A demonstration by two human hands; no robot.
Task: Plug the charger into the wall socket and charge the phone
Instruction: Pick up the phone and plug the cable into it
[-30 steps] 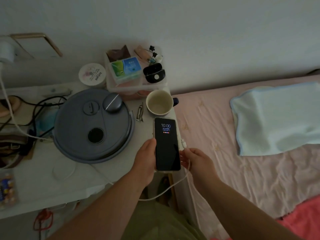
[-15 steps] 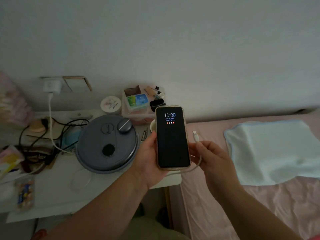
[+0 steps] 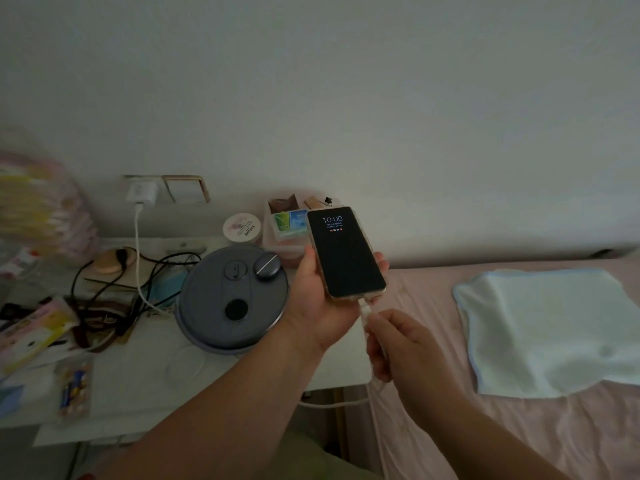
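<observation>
Up front, the left hand (image 3: 322,306) wraps around the phone (image 3: 346,253), thumb along its left edge and fingertips showing past the right edge, holding it screen-up above the table (image 3: 145,382) edge. Its lit screen reads 10:00. Just below, the right hand (image 3: 405,355) is closed narrowly on the white cable (image 3: 364,311), pinching it a little under the phone's bottom edge; the cable's plug end meets the phone's bottom, though whether it is fully seated cannot be told. From the fist the cable drops and loops leftward under the table edge. Far left on the wall, the charger (image 3: 142,192) sits in the socket (image 3: 152,188), its cable trailing down to the cluttered table
</observation>
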